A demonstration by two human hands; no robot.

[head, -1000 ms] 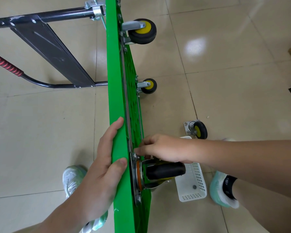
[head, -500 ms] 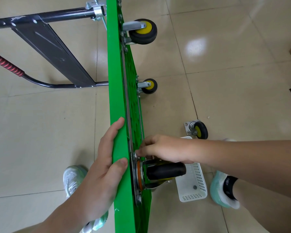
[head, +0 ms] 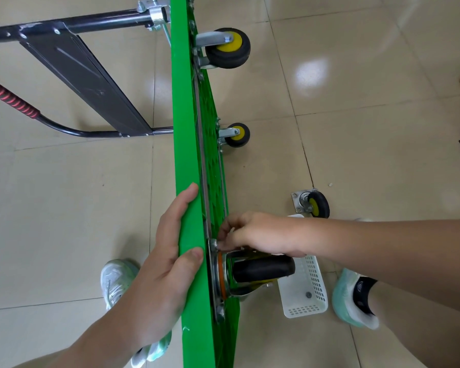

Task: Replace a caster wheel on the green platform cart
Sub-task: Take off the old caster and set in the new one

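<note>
The green platform cart stands on its long edge on the floor, with the underside turned to the right. Its deck is bright green plastic with a ribbed grid below. The left hand grips the upper edge of the deck, fingers on one side and thumb on top. The right hand has curled fingers that pinch a small silver bolt at the corner of a metal mounting plate. This plate carries the near caster, which has a black wheel and an orange ring. Two farther casters have yellow hubs. The black folded handle with a red grip lies to the left.

The floor is glossy beige tile. A loose caster lies on it, near a white perforated basket which holds one small dark part. Two pale green shoes stand on either side of the cart.
</note>
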